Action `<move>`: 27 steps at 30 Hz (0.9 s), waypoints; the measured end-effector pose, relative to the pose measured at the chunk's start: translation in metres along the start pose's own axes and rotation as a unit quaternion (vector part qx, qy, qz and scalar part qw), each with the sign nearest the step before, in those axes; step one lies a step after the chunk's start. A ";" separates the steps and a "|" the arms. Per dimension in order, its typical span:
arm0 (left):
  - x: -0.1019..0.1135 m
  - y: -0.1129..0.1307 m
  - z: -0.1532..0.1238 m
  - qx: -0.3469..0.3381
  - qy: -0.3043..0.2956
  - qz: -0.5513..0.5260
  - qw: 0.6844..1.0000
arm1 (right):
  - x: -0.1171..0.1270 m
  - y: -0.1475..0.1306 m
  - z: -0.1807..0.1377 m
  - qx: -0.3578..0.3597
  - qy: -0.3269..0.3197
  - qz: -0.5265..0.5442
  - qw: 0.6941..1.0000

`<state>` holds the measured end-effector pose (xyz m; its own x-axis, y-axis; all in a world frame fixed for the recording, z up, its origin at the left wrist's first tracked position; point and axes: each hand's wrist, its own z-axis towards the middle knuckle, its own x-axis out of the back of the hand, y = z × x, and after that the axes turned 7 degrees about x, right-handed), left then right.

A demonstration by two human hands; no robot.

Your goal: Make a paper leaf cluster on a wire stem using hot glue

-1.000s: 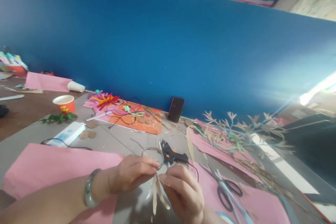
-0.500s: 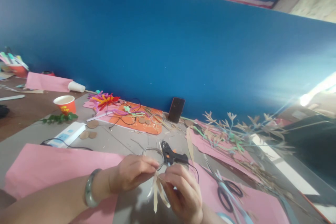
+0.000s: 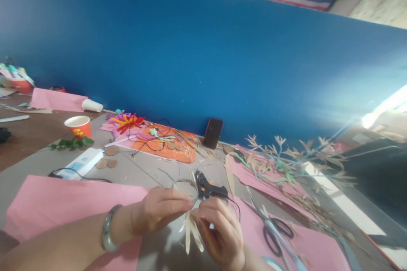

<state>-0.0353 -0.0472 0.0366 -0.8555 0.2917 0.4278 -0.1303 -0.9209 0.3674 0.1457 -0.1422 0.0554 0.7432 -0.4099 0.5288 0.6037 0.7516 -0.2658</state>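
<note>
Low in the middle of the view my two hands meet, fingertips almost touching. Pale dried leaf strips [image 3: 188, 237] hang down from between them. My left hand [image 3: 163, 207], with a bangle on its wrist, is closed in a pinch at the top of the strips. My right hand [image 3: 221, 228] pinches the strips from the other side, fingers curled. Just beyond the fingers is a thin wire ring [image 3: 186, 181], its lower part hidden by my left hand. A black glue gun [image 3: 210, 188] lies on the table right behind my right hand.
Scissors [image 3: 273, 230] lie on pink paper to the right, near dried leaf sprigs [image 3: 280, 156]. A phone [image 3: 213, 132] leans against the blue wall [image 3: 190, 51]. To the left are a power strip [image 3: 82, 163], a paper cup [image 3: 79, 127] and pipe cleaners [image 3: 129, 122].
The leaf strips have shifted slightly, and the right one hangs straighter. My left fingers have straightened a little over the strips' top. Both hands stay in nearly the same place.
</note>
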 end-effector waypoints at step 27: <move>-0.013 -0.011 -0.009 0.150 -0.046 -0.066 0.985 | -0.004 0.010 0.002 -0.045 -0.035 0.055 0.997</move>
<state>-0.0274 -0.0425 0.0199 -0.7906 0.4385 0.4273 -0.0716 -0.7593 0.6468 0.1481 -0.1320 0.0516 0.7864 -0.2889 0.5460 0.5457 0.7391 -0.3948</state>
